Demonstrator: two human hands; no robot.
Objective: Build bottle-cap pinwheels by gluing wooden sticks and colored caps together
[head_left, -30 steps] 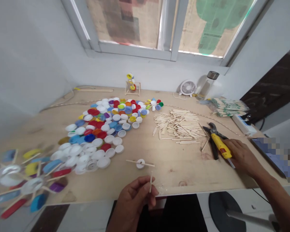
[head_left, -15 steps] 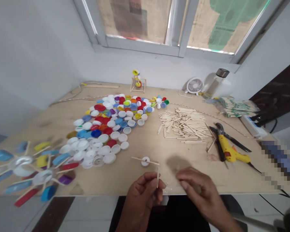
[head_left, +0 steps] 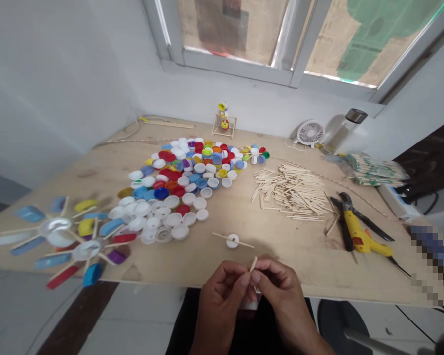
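My left hand (head_left: 222, 291) and my right hand (head_left: 276, 291) meet at the table's near edge, both pinched on a short wooden stick (head_left: 253, 264) that pokes up between the fingertips. Just beyond them lies a white bottle cap with a thin stick through it (head_left: 233, 240). A heap of coloured and white bottle caps (head_left: 177, 187) spreads across the middle left of the plywood table (head_left: 281, 246). A pile of wooden sticks (head_left: 292, 191) lies at the middle right.
A yellow glue gun (head_left: 358, 234) and black pliers (head_left: 346, 217) lie at the right. Finished cap-and-stick wheels (head_left: 70, 241) sit at the left edge. A small white fan (head_left: 310, 133), a bottle (head_left: 342, 129), a bagged stick bundle (head_left: 370, 168) and a small cap model (head_left: 224, 121) stand at the back.
My right hand left the glue gun on the table and came across to my left hand. Both now pinch the stick. The view shifted left.
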